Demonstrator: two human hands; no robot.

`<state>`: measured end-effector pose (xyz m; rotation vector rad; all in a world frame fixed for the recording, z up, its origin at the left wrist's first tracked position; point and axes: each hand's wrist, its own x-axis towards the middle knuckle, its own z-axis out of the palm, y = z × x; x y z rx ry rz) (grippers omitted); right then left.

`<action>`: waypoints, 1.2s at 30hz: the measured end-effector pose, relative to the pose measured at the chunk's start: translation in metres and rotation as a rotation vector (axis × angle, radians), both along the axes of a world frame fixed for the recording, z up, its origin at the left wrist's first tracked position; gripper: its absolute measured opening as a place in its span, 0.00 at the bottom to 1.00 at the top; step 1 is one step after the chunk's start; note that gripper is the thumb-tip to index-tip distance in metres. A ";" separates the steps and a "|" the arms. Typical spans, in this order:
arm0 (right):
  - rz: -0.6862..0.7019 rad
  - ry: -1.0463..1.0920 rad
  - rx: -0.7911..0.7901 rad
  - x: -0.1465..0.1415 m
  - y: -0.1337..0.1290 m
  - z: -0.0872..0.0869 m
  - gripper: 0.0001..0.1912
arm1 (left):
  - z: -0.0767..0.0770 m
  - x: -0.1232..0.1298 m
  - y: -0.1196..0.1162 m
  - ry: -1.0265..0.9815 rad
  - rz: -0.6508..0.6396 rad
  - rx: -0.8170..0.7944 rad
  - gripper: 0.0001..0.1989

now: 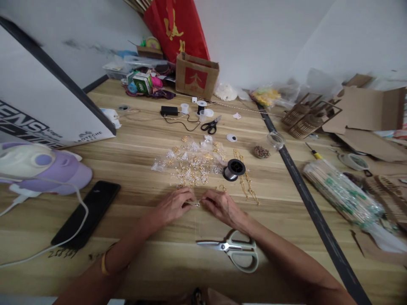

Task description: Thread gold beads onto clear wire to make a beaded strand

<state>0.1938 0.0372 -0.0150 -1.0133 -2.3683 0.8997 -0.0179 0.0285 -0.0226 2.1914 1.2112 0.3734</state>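
Note:
My left hand and my right hand meet nearly fingertip to fingertip above the wooden table. A small clear beaded piece is pinched between them, with a thin line hanging below. Its details are too small to tell. Just beyond my hands lies a spread of clear and gold beads. The black spool of wire stands past my right hand, beside a gold chain. Light-handled scissors lie near my right forearm.
A black phone and a white cable lie at the left. Black scissors, a bead bowl and a paper bag are farther back. Wrapped sticks lie at the right.

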 end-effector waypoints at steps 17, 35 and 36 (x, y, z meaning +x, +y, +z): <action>0.002 -0.015 -0.011 0.000 0.001 0.001 0.07 | 0.012 -0.011 -0.002 0.215 -0.112 -0.050 0.08; 0.046 0.020 -0.002 -0.004 -0.003 -0.002 0.07 | 0.017 -0.025 0.000 0.175 -0.112 -0.153 0.07; 0.049 0.016 0.003 -0.004 -0.003 -0.002 0.07 | 0.017 -0.026 0.000 0.174 -0.117 -0.149 0.07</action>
